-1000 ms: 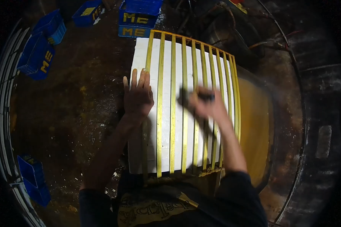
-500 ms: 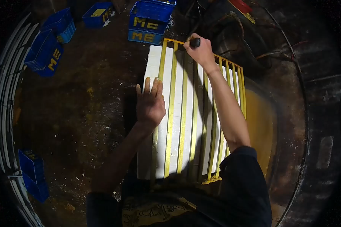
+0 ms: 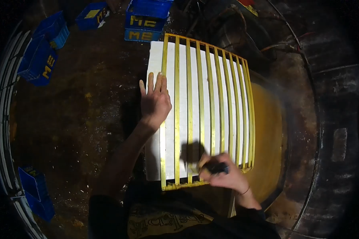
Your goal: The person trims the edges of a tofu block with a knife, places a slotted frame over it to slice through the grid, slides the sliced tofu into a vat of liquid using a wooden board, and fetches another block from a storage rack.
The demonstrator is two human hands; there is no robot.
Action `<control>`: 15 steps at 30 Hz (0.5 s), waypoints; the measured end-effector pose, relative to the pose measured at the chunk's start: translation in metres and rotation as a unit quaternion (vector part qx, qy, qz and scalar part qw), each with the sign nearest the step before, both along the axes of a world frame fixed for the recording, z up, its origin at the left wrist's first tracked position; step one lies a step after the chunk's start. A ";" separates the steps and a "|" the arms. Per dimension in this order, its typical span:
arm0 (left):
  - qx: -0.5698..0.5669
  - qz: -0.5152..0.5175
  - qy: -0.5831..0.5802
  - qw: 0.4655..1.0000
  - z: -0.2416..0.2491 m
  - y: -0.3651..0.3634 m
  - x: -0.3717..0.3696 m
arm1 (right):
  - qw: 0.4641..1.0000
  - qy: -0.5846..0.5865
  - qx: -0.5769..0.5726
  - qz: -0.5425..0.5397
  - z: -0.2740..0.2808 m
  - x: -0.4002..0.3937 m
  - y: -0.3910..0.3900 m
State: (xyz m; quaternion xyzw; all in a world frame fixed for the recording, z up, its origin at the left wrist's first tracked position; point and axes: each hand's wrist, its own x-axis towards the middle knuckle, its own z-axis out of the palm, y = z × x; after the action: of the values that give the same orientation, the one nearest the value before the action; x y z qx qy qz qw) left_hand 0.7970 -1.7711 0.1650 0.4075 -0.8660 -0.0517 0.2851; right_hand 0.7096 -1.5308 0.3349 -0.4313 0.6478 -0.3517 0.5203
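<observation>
A yellow slatted frame with long parallel bars lies over a large white slab. The slab shows between the bars and sticks out past the frame's left side. On that left edge rests my left hand, palm down with fingers stretched forward and somewhat apart. My right hand is closed around a black-handled tool over the near end of the frame. Motion smears this hand, and the tool's working end is too blurred to make out.
Blue crates with yellow lettering are stacked beyond the slab. More blue crates stand at the far left, and another blue crate at the near left. A yellowish surface lies right of the frame. Dark hoses or cables run at the far right.
My right hand has swept the black-handled tool from the far end of the frame down to its near end. My left hand stays on the left edge. The view has shifted slightly.
</observation>
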 end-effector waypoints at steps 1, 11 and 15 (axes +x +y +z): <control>0.006 0.002 -0.013 1.000 0.002 -0.001 -0.001 | 0.992 0.081 -0.095 0.029 0.007 -0.008 -0.034; 0.052 0.000 -0.013 0.999 0.008 0.002 0.003 | 0.799 0.496 -0.340 -0.003 -0.052 -0.099 -0.350; 0.050 -0.012 -0.006 0.999 0.006 0.002 0.004 | 0.924 0.345 -0.166 0.014 -0.037 -0.046 -0.213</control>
State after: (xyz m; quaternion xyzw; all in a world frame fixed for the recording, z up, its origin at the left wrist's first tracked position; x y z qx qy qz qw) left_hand 0.8007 -1.7695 0.1707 0.4112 -0.8690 -0.0958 0.2582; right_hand 0.6641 -1.7437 0.2976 -0.6150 0.7138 -0.2759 0.1902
